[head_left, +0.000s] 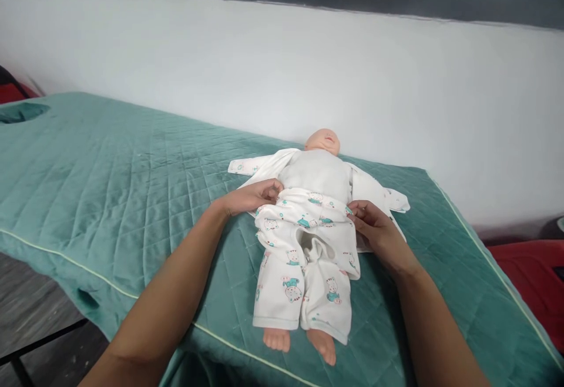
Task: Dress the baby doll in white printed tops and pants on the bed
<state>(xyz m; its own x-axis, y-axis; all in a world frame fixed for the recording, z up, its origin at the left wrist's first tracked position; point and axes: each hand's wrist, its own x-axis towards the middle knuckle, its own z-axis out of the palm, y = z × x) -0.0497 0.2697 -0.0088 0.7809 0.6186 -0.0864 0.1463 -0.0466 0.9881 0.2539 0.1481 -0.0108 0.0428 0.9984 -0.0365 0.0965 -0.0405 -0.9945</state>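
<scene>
A baby doll [323, 140] lies on its back, feet toward me, with a white jacket [370, 190] spread open around its pale torso. White printed baby pants [291, 290] cover its legs up to the waist, and both bare feet stick out below the cuffs. At the left end of the waistband, my left hand [259, 194] has its fingers closed on the cloth. Opposite it, my right hand [372, 225] pinches the right end of the waistband. A gap in the cloth shows at the crotch.
The doll rests on a quilted green bed cover [132, 187] that has a hole at its far left end. Behind it stands a white wall [264, 70]. A red chair [529, 269] is beside the bed's right edge.
</scene>
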